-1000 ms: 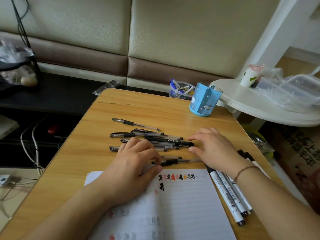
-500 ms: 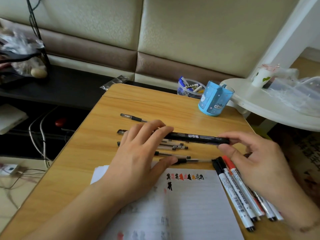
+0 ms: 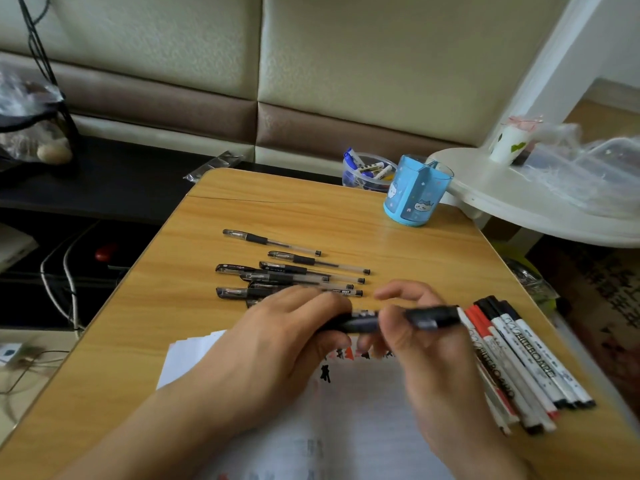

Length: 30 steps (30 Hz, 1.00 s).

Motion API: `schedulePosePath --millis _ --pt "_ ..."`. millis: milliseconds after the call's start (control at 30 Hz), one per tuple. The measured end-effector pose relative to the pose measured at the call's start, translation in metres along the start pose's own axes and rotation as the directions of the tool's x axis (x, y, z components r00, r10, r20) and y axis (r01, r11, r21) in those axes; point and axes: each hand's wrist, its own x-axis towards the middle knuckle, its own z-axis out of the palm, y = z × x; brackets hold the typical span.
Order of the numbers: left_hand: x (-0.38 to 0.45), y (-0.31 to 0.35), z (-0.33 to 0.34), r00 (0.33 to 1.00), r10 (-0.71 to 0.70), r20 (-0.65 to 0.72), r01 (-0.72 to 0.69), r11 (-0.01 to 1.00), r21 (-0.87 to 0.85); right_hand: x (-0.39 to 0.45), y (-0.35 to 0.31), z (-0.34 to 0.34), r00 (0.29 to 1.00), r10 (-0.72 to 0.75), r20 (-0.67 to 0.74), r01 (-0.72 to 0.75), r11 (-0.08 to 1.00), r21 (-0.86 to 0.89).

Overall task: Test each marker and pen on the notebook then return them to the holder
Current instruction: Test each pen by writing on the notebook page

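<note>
A black marker (image 3: 367,320) is held level above the open notebook (image 3: 346,410). My left hand (image 3: 277,341) grips its left end and my right hand (image 3: 415,344) pinches its right part near the cap. Several black gel pens (image 3: 294,271) lie in a loose row on the wooden table (image 3: 173,323) beyond my hands. Several whiteboard markers (image 3: 519,362) lie side by side to the right of the notebook. The blue pen holder (image 3: 415,195) stands at the table's far right. Ink test marks show on the notebook's top line, partly hidden by my hands.
A clear tub (image 3: 367,169) with small markers sits behind the holder. A white round side table (image 3: 519,202) with a paper cup (image 3: 510,143) and plastic wrap overlaps the far right corner. A dark shelf with cables lies to the left.
Both hands have lifted the black marker off the pen row and brought it toward me, above the notebook's top edge. The camera has shifted slightly.
</note>
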Motion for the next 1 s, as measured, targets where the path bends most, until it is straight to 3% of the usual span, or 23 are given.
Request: schedulePosePath --millis 133,300,433,600,700,833,1000 --pt "0.000 0.003 -0.001 0.996 0.010 0.090 -0.008 1.000 -0.025 -0.002 0.007 0.003 0.999 -0.023 0.035 0.025 0.997 -0.074" --pt "-0.002 0.008 -0.004 0.991 0.007 0.136 0.003 0.997 -0.075 -0.005 0.007 -0.002 0.995 -0.011 0.099 0.011 1.000 0.001" --pt "-0.003 0.006 -0.012 0.982 0.017 0.191 -0.021 1.000 0.022 -0.005 0.004 -0.012 0.980 -0.023 0.199 0.033 0.998 -0.044" --pt "-0.006 -0.004 -0.011 0.976 -0.069 0.208 0.076 0.997 -0.023 -0.003 0.002 -0.022 0.997 -0.045 0.059 0.044 0.999 0.013" --pt "-0.007 -0.012 -0.016 0.961 -0.117 0.252 0.107 0.993 0.056 -0.001 0.002 -0.030 1.000 0.013 0.009 -0.014 0.998 0.064" --pt "-0.008 -0.016 -0.017 0.945 -0.145 0.292 0.090 0.977 0.194 -0.002 0.013 -0.030 0.999 0.038 0.021 -0.031 0.966 -0.256" --pt "-0.009 -0.016 -0.016 0.945 -0.145 0.294 0.084 0.974 0.211 -0.007 0.030 -0.015 0.999 -0.013 0.041 0.028 0.924 -0.381"
